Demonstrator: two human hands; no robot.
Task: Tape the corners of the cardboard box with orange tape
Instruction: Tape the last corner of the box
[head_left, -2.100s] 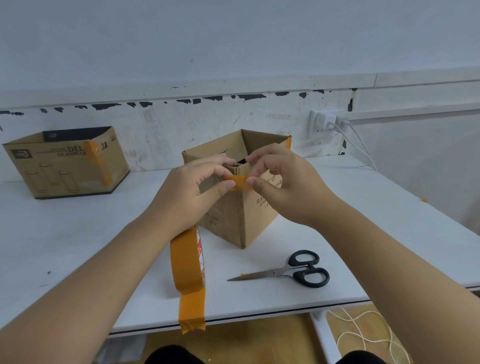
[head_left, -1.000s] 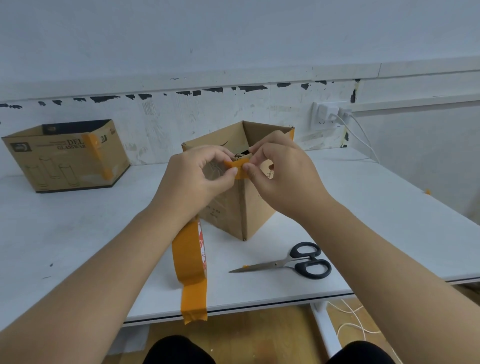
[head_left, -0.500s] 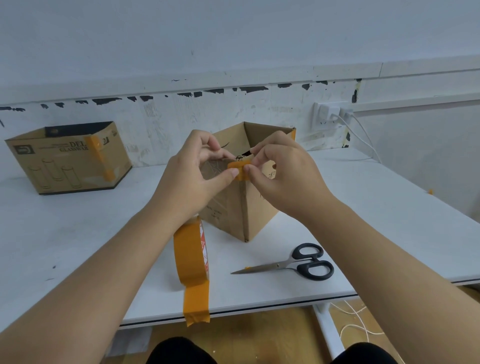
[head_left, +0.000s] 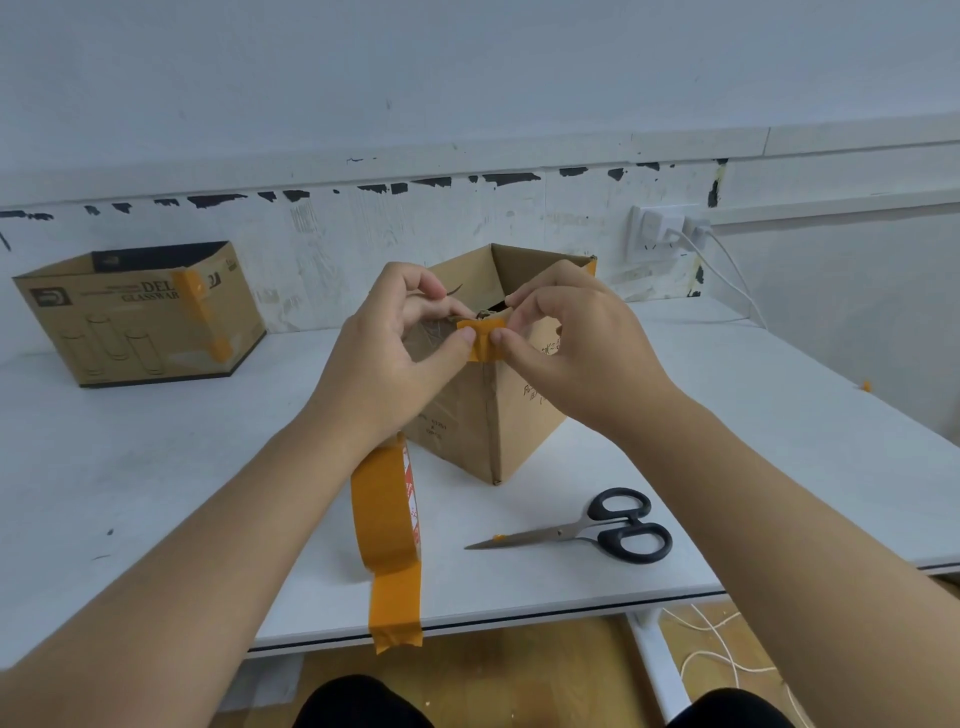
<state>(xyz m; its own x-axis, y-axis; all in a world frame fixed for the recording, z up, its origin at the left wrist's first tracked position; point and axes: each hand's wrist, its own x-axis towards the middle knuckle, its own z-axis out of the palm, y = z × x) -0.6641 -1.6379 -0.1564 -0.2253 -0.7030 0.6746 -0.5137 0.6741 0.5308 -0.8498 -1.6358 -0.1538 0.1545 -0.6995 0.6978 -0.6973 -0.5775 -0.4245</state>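
Where a loose strip was held earlier, tape (head_left: 480, 340) is now folded over the box (head_left: 514, 415) corner at frame centre, pinched by left hand (head_left: 400, 358) and right hand (head_left: 576, 353); this corner is judged nearly taped.

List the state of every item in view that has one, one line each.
Open-topped brown cardboard box: upright, near corner being taped.
Short orange tape piece: folded over the box's near top corner.
Left hand: pinching the piece.
Right hand: pinching the piece.
Orange tape roll: hanging from the left wrist, loose end dangling.
Black-handled scissors: closed, flat on the white table.
Printed cardboard box: open-topped, corner taped.
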